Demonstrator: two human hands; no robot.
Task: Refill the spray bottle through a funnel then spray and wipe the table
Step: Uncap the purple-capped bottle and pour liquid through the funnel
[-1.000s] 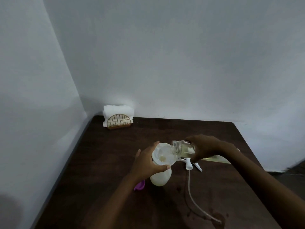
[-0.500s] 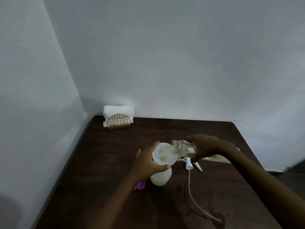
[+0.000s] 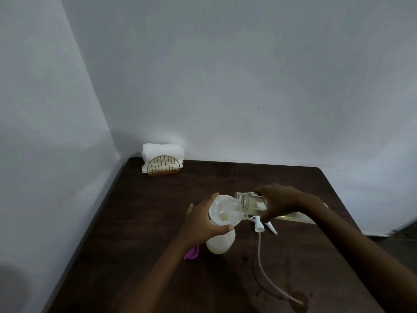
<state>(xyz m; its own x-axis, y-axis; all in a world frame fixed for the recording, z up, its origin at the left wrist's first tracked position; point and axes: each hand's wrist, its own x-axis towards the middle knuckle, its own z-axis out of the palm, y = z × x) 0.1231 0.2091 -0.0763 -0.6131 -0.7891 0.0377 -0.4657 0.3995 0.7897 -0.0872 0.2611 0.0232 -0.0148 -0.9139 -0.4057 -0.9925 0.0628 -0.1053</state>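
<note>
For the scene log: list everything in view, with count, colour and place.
table: one, dark brown, against the corner walls
napkin holder: one, gold wire, white napkins, far left corner
spray bottle: one, milky white, upright mid-table
funnel: one, white, in the spray bottle's neck
clear bottle: one, tilted, mouth over the funnel
spray head: one, white with tube, lying right of the spray bottle
cap: one, purple, left of the spray bottle's base, partly hidden
wet patches: several, near the tube's end
left hand: fingers curled round the funnel
right hand: holds the clear bottle
</note>
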